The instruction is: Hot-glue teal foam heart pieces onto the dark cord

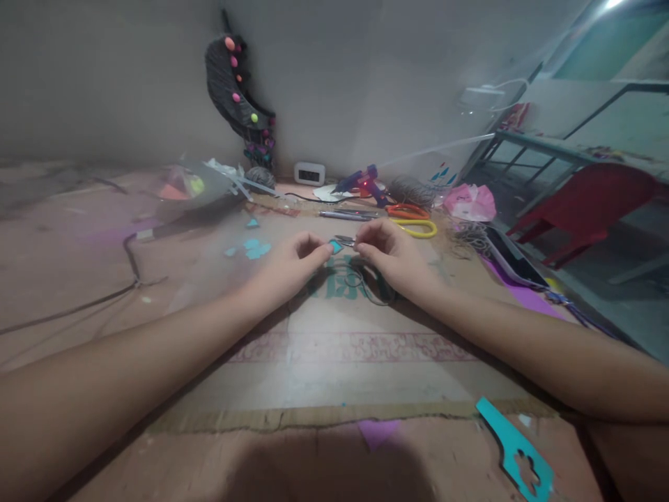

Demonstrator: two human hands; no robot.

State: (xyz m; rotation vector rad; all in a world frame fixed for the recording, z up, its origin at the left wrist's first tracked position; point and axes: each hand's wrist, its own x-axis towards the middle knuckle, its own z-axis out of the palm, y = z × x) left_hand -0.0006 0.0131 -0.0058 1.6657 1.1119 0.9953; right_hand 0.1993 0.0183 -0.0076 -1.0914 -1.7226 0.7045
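Between the thumb and finger of my left hand [300,259] is a small teal foam piece [335,247], held above the middle of a printed board [334,387]. My right hand [389,252] is closed in a pinch just to the right, on what looks like grey yarn; its fingertips are partly hidden. A thin loop of this grey yarn [380,304] hangs below the two hands. Yellow-handled scissors [431,229] lie behind my right hand, their blades showing between the hands. Small teal cut-outs [256,249] lie left of my left hand.
Orange-handled scissors [408,211], a glue gun [368,185] with a red light and a small clock [309,173] stand at the back. A phone [517,258] lies right. In front are a purple scrap [379,432] and a teal strip [515,446] with a flower-shaped hole.
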